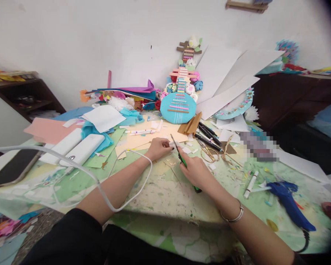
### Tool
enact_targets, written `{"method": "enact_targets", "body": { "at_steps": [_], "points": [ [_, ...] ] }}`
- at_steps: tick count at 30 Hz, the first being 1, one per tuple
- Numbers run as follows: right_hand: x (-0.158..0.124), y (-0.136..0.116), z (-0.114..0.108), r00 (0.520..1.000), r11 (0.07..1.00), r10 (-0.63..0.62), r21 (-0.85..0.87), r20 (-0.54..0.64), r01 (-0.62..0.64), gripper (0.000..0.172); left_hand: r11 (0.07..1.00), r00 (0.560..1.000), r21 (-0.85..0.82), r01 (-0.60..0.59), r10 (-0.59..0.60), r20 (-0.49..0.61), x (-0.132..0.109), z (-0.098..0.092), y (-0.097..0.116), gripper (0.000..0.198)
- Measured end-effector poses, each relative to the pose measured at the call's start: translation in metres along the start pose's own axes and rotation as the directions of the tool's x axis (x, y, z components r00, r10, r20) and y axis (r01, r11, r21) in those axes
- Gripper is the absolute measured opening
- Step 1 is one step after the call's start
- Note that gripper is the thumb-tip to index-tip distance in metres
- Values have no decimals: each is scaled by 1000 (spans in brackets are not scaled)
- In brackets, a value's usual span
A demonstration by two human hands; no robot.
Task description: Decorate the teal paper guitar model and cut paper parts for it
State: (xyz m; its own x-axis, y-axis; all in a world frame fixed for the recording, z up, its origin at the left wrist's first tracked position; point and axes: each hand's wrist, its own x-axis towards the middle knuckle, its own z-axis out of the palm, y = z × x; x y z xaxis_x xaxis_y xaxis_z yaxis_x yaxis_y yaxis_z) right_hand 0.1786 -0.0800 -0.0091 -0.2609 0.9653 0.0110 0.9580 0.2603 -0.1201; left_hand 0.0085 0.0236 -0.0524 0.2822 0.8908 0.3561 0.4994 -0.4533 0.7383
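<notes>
My right hand [195, 171] is wrapped round a utility knife [182, 158] with a green and black handle. Its long blade points up and away, beside a small white strip [175, 144]. The fingers of my left hand [159, 148] pinch the near end of that strip; whether the blade touches it I cannot tell. Just beyond my hands lies cream-coloured paper [143, 139] with white scraps on it. Farther back stands a blue paper lute [178, 107] with strings and paper flowers, leaning near the wall.
Gold-handled scissors [209, 154] and black markers [208, 134] lie right of my hands. A blue glue gun [291, 206] rests at the right with its cord. On the left are a white power bank [82, 149], a phone [13, 165] and a white cable [99, 184] looping over my left forearm.
</notes>
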Motion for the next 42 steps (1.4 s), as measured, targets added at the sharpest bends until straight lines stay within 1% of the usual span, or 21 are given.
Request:
{"method": "enact_targets", "body": {
  "at_steps": [6, 11, 16, 25, 31, 42],
  "points": [
    [1, -1, 1, 1000, 1000, 14, -20, 9, -14, 61, 999, 1000, -31, -14, 15, 11, -1, 0, 0, 18],
    [2, 0, 2, 1000, 1000, 11, 2, -13, -11, 61, 998, 1000, -58, -18, 19, 15, -1, 0, 0, 21],
    [2, 1, 0, 1000, 1000, 18, 0, -10, -18, 60, 997, 999, -66, -27, 29, 19, -1, 1, -1, 22],
    [5, 0, 1, 1000, 1000, 17, -20, -4, -17, 61, 997, 999, -80, -22, 24, 30, -1, 0, -2, 22],
    [6, 0, 0, 1000, 1000, 25, -17, 2, -25, 61, 994, 1000, -106, 10, -7, 29, -1, 1, -2, 23],
    [7, 0, -2, 1000, 1000, 9, -14, -3, -9, 62, 994, 1000, -106, -8, 10, 22, 0, 3, -5, 24]
  ]
}}
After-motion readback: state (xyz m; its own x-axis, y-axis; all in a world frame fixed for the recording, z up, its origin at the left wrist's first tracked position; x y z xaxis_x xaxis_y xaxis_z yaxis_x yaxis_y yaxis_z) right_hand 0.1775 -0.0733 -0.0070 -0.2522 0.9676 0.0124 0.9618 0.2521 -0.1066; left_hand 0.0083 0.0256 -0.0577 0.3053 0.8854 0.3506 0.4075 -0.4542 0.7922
